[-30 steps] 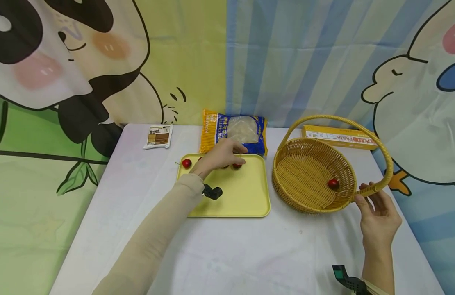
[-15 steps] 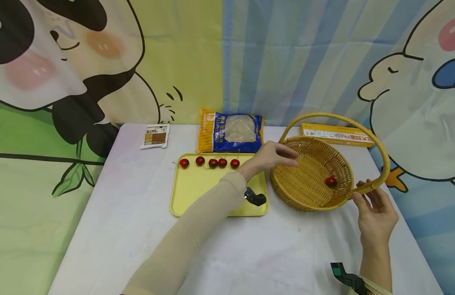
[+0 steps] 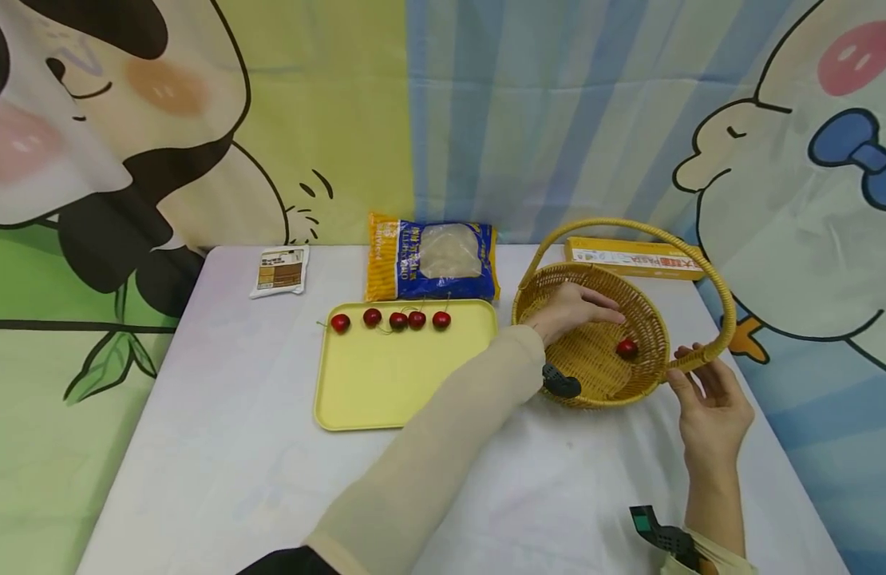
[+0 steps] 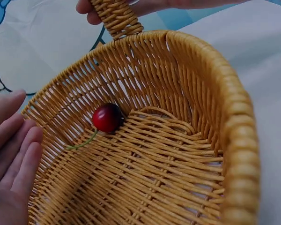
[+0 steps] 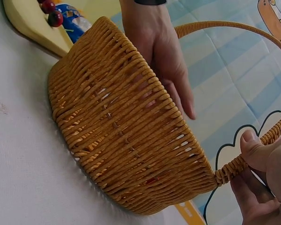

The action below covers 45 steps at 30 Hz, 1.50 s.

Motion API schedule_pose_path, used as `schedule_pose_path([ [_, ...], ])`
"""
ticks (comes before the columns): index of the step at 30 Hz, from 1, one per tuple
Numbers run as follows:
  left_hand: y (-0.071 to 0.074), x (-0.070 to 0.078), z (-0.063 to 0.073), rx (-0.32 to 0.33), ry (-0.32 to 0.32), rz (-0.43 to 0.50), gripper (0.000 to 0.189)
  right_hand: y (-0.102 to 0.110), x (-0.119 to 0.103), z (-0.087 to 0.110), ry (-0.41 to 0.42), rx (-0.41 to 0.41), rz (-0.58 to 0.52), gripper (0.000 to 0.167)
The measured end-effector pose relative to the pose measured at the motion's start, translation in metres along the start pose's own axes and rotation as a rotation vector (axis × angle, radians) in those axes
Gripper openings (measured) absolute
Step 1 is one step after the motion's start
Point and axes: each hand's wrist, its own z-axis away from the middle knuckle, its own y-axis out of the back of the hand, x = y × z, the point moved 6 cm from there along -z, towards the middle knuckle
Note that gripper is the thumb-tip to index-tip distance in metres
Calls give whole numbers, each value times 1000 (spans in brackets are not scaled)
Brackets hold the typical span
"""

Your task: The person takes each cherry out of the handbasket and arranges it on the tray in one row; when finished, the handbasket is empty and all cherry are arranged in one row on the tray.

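My left hand [image 3: 578, 310] reaches over the rim into the round wicker basket [image 3: 588, 399]. Its fingers are extended in the left wrist view, and no object shows between them. A dark red cherry [image 4: 107, 117] with a green stem lies on the basket floor, just beyond the fingertips and apart from them. My right hand [image 3: 714, 419] pinches the base of the basket's arched handle [image 5: 234, 168] between thumb and fingers at the right side. Several cherries [image 3: 417, 320] lie in a row along the far side of the yellow tray [image 3: 385, 383], left of the basket.
A blue and orange food bag [image 3: 436, 259] lies behind the tray. A small white-and-brown packet [image 3: 281, 271] sits at the back left. Behind the basket lies a long yellow box [image 3: 633, 259]. A patterned curtain stands at the table's back edge.
My left hand has moved right, from above the tray's cherries into the basket. The right hand keeps its hold on the handle. The head view has shifted slightly.
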Motion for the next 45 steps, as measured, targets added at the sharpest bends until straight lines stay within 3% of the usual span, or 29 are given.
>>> schedule_pose_path([
  [6,-8,-13,-5,110,127,116,20,-3,1,2,-9,1,-6,52],
  [9,-16,-22,-8,123,158,144,17,-4,3,4,-29,3,-20,52],
  [18,-26,-42,-14,198,206,58,20,-13,7,13,17,-41,-6,51],
  [27,-35,-38,-22,107,193,-94,22,-12,4,10,29,-38,4,51],
  [32,-41,-33,-18,87,191,-181,25,-9,4,9,18,-26,14,51],
  [37,-41,-26,-15,44,143,-284,22,-7,2,7,33,-20,27,50],
  [45,-39,-19,-16,-7,109,-359,16,-4,-2,3,48,-16,18,50],
])
